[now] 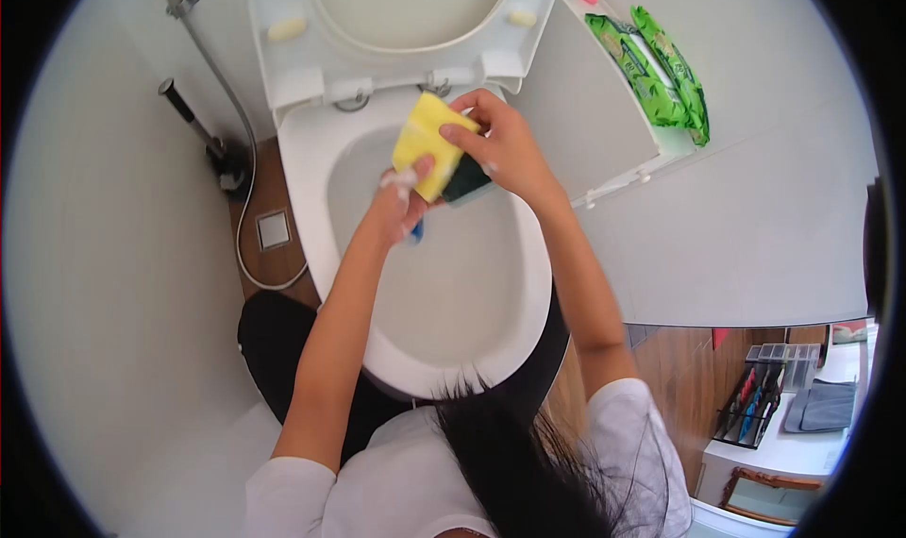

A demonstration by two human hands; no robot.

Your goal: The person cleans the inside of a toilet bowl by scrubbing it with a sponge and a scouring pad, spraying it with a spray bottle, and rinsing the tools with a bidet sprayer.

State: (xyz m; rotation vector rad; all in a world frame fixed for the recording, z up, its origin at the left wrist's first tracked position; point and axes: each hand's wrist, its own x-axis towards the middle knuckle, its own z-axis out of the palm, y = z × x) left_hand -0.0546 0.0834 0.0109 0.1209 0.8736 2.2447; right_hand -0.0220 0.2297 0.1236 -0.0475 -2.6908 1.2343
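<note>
A yellow sponge (423, 142) is held over the toilet bowl (444, 293) between my two hands. My left hand (401, 206) is closed on its lower edge, thumb on the yellow face, with white foam on the skin. From the upper right, my right hand (500, 146) pinches the sponge between thumb and fingers, a little foam near its wrist. Just under the right hand shows a dark green piece (468, 178), partly covered by the sponge. Below my left hand a small blue thing (415, 231) peeks out, mostly hidden.
The toilet seat (274, 66) is raised behind the bowl. A toilet brush (226, 156) and a hose (247, 179) are by the left wall, near a floor drain (273, 229). At right, green wipe packs (651, 71) lie on a white ledge, beside a white panel (746, 226).
</note>
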